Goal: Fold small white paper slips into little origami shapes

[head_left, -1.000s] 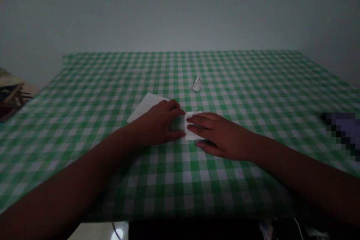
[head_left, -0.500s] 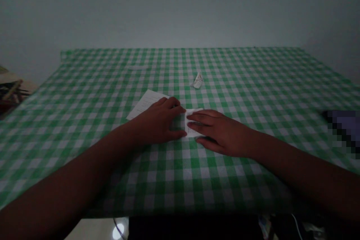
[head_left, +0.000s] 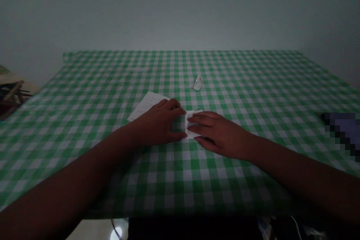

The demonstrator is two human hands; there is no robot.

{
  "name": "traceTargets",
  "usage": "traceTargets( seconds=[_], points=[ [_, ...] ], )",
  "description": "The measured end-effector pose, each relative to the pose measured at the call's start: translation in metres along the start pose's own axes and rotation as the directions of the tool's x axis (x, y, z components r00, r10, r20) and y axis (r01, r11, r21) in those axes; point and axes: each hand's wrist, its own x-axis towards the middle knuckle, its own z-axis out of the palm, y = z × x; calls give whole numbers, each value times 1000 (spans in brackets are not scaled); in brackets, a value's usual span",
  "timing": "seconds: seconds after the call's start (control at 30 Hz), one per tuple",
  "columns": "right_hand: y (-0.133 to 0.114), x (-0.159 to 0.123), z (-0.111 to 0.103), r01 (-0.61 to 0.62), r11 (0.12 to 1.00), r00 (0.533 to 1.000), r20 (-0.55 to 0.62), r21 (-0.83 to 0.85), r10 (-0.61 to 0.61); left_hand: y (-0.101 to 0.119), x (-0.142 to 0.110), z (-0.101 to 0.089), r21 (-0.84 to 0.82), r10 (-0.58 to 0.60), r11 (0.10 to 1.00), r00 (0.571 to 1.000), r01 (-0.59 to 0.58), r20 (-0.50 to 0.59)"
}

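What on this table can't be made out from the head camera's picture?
Head view only:
- Printed white paper slip: left hand and right hand cover parts; print too small to read.
- White paper sheet: left hand hides one end.
- Crumpled white paper scrap: too small to read any marks.
- Purple object: pixelated, cut off by the right edge.
- Dark objects: dim, cut off by the left edge.

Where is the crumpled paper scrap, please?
In the head view, the crumpled paper scrap sits on the checked tablecloth, beyond the white slip under the right hand.
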Motion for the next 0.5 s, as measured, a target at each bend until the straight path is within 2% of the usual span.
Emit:
traceTargets(
  seconds=[0.33,0.5],
  points=[
    [0,1,2,11,1000,999,-30,2,-11,0,0,2,-1,14,1000,999,-14,-30],
    [-1,1,2,9,1000,999,-33,3,-9,1,0,2,1,-15,1000,999,15,-35]
  ],
)
